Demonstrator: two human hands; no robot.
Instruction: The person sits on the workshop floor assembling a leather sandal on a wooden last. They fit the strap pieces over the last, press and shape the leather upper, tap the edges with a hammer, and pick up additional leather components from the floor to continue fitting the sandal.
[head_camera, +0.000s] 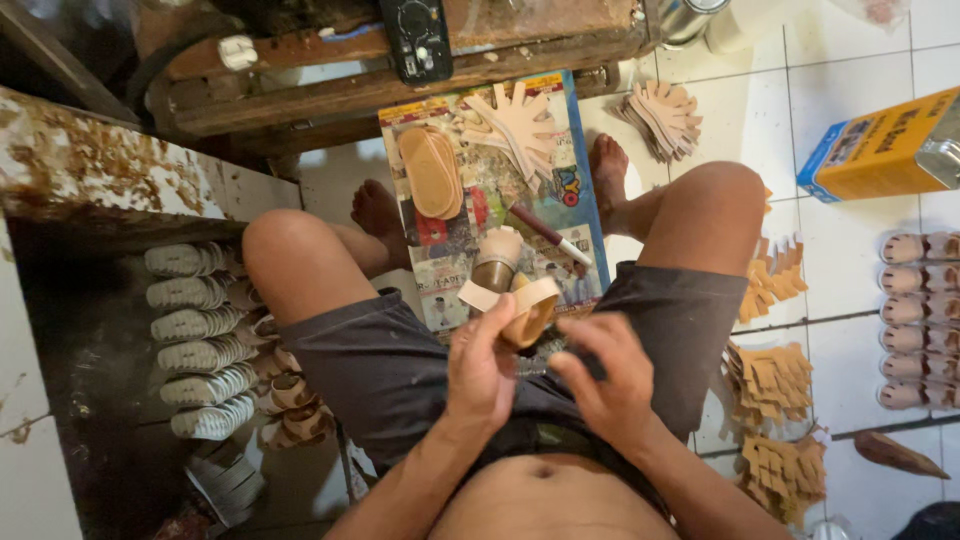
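The left hand (482, 365) is closed around a tan sandal piece (525, 310), a curved sole with a pale strap (490, 296) looped over it, held over the lap between the knees. The right hand (605, 380) hangs just right of it, fingers half-curled and gripping nothing that shows; its fingertips lie near the sole's near edge. The piece looks light and bendy, the strap soft and thin, so it is probably best gripped by the firmer sole edge rather than the strap.

On the floor beyond lies a printed sheet (585, 180) carrying stacked tan insoles (432, 172), fanned straps (520, 118) and a brush (545, 233). White ribbed soles (195, 340) are stacked at left; strap bundles (770, 380) and a yellow carton (885, 145) sit at right.
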